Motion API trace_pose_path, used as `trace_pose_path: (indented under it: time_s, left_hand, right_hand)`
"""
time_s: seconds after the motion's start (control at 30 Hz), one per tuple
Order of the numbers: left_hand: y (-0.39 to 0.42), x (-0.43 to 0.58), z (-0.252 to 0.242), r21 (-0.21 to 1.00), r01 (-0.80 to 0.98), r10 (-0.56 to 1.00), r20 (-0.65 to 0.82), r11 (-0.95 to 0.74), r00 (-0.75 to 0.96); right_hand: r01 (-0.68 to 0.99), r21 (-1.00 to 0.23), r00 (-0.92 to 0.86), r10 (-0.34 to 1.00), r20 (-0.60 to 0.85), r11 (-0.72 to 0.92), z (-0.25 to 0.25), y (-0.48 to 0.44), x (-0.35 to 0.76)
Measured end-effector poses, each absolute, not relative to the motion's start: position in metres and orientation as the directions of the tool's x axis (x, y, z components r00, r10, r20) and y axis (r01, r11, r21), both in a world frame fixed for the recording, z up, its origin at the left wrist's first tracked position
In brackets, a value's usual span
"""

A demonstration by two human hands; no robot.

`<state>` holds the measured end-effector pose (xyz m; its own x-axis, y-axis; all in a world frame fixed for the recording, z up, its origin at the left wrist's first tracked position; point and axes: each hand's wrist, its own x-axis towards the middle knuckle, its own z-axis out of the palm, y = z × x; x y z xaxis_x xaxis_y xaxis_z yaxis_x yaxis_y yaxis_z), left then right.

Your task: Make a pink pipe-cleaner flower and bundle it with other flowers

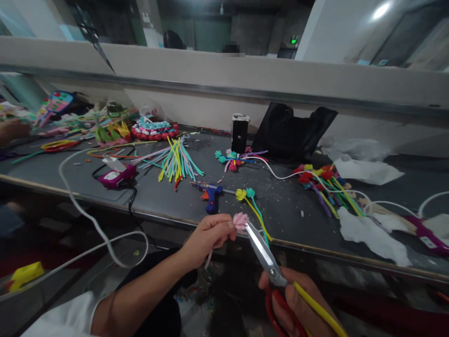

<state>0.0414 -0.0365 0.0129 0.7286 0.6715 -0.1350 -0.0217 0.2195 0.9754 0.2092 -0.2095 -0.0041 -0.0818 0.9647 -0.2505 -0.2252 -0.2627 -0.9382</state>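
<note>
Between the fingers of my left hand (215,233) is a pink fuzzy flower (240,221), its stem hanging below the hand. My right hand (298,299) grips a pair of scissors (264,255) with red and yellow handles. The blade tips touch or nearly touch the flower's right side; the blades look closed or almost so. Just behind the flower, a yellow flower (241,194) and a teal flower (250,192) lie with stems over the table edge. A blue glue gun (211,195) rests on its side close by.
Yellow, teal and lilac pipe cleaners (178,159) lie fanned out on the dark table (157,199). A white cable (277,175) crosses it. Finished flowers (315,175), a phone-like black device (240,133), a black bag (293,133) and a purple power strip (117,177) surround the work area.
</note>
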Motion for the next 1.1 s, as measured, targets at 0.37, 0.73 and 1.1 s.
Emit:
trace_pose_path:
  time_s: [0.37,0.73,1.1]
  left_hand:
    - [-0.037,0.042,0.016,0.967,-0.044,0.657,-0.137,0.252,0.741]
    - [-0.036,0.045,0.015,0.883,-0.069,0.584,-0.247,0.465,0.773]
    - [-0.035,0.045,0.018,0.850,-0.081,0.571,-0.276,0.521,0.773]
  right_hand:
    - [-0.323,-0.903,-0.128,0.958,-0.255,-0.284,-0.020,-0.208,0.212]
    - [0.177,-0.973,0.109,0.986,-0.129,-0.147,-0.014,-0.207,0.214]
    - [0.608,-0.793,0.119,0.985,0.128,0.030,-0.038,-0.205,0.219]
